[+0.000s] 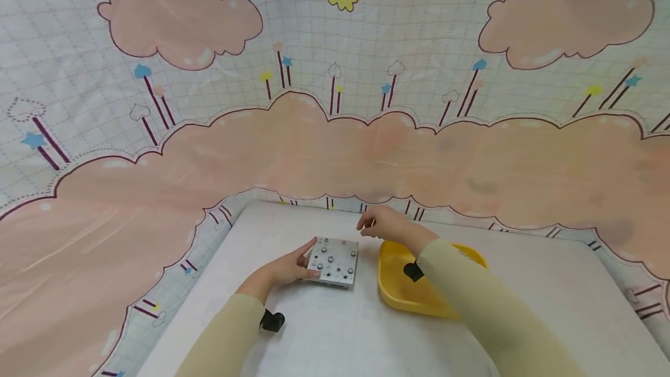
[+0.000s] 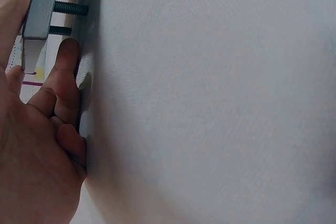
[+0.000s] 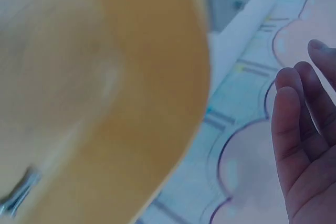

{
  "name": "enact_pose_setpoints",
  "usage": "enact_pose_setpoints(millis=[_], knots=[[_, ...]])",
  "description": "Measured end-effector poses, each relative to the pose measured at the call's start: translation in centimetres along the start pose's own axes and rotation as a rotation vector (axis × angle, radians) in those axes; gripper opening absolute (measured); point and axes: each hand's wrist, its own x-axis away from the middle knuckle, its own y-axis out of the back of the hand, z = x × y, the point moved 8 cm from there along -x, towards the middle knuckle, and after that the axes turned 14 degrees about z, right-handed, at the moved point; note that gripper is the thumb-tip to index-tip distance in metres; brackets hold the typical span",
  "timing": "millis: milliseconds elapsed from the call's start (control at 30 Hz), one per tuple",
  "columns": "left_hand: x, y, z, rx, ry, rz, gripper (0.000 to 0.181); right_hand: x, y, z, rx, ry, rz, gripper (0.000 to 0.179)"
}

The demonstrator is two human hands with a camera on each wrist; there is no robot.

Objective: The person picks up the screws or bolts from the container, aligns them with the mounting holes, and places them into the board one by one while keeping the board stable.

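Observation:
My left hand (image 1: 285, 267) grips the left edge of a square metal plate (image 1: 335, 260), thumb at the near corner and a finger along the far-left corner. Several bolts and holes dot the plate's top face. In the left wrist view, threaded bolt ends (image 2: 71, 8) stick out from its underside, close over the white surface. My right hand (image 1: 387, 226) is raised over the far edge of a yellow tray (image 1: 392, 301), its fingers loosely bent with nothing between them. The right wrist view shows a small shiny metal piece (image 3: 21, 191) inside the tray.
The white tabletop (image 1: 324, 336) stretches around the plate and tray. Behind it and at both sides hangs a cloth (image 1: 366, 150) printed with clouds and stars. My right forearm (image 1: 471, 290) crosses over the tray and hides part of it.

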Motion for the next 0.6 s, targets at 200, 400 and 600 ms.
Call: enact_pose_setpoints(millis=[200, 400, 600], knots=[[0.4, 0.0, -0.1, -0.002, 0.001, -0.004, 0.103, 4.1, 0.9, -3.1, 0.051, -0.002, -0.019, 0.008], [0.3, 0.0, -0.3, -0.006, -0.004, -0.008, 0.103, 7.9, 1.2, -7.5, 0.077, -0.043, -0.024, 0.011], [0.1, -0.1, -0.2, -0.006, -0.001, -0.007, 0.104, 9.9, 0.7, -10.3, 0.143, -0.094, 0.007, 0.01]])
